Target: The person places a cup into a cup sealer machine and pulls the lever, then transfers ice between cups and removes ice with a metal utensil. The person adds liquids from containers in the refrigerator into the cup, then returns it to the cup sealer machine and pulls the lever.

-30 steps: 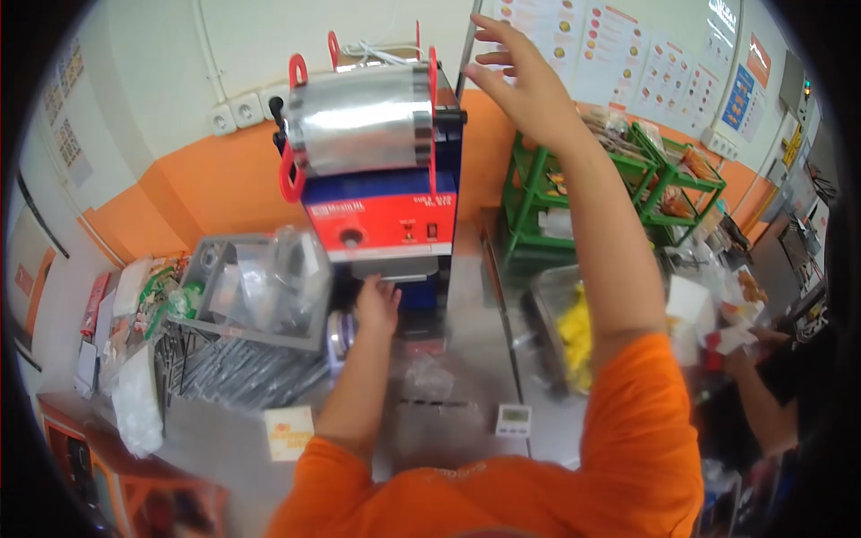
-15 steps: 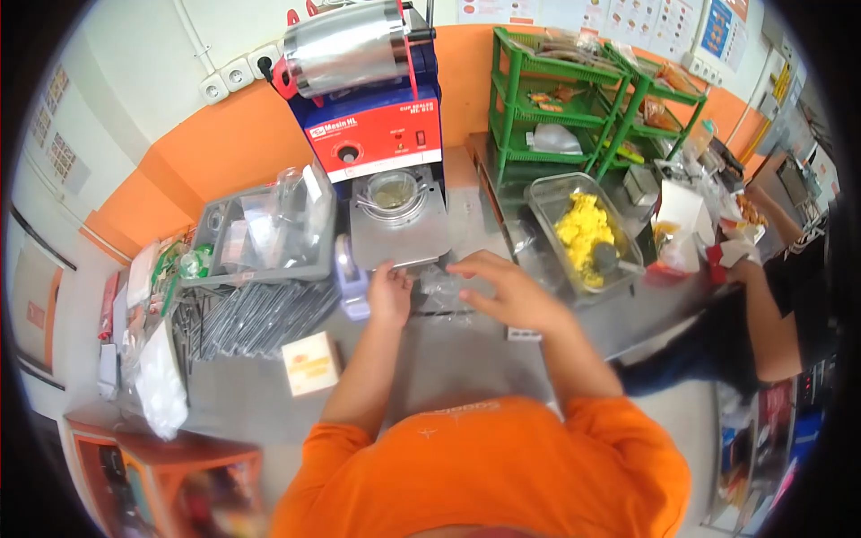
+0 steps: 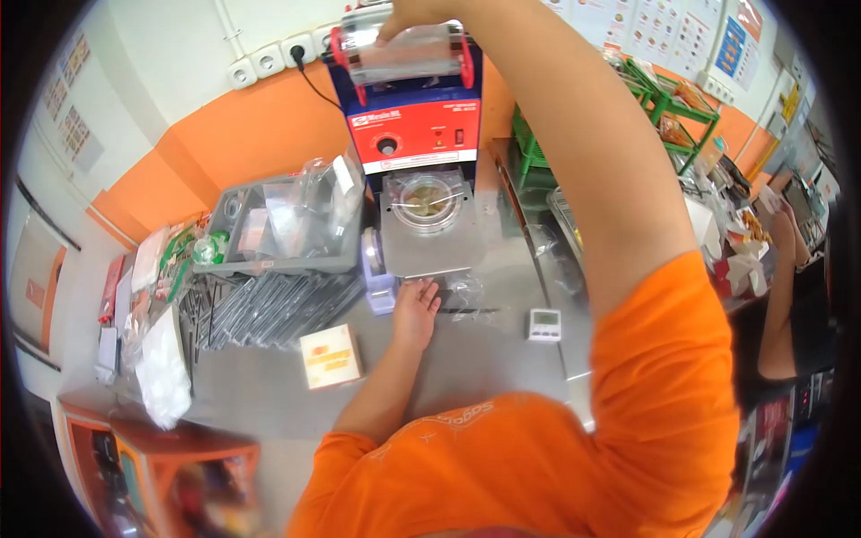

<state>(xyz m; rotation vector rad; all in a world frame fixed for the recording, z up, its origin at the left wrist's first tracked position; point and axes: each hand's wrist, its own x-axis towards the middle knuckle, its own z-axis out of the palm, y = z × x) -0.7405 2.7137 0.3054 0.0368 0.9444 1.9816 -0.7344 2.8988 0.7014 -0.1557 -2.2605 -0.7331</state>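
And up goes the right hand [image 3: 421,11], now at twelve o'clock from the square silver metal tray [image 3: 435,254], fingers against the shiny silver film roll [image 3: 408,56] atop the red-and-blue metal cup sealer [image 3: 414,133]; whether it grips, I can't tell! Half a second ago both hands were close together at the tray's front edge; now they're far apart. The left hand [image 3: 416,316] stays at six o'clock, fingers loosely curled by that edge. The clear round plastic cup [image 3: 427,201] still sits in the slid-out tray. And the white rectangular digital timer [image 3: 543,325], mostly covered before, shows fully at four o'clock on the grey metal worktop [image 3: 471,368]!
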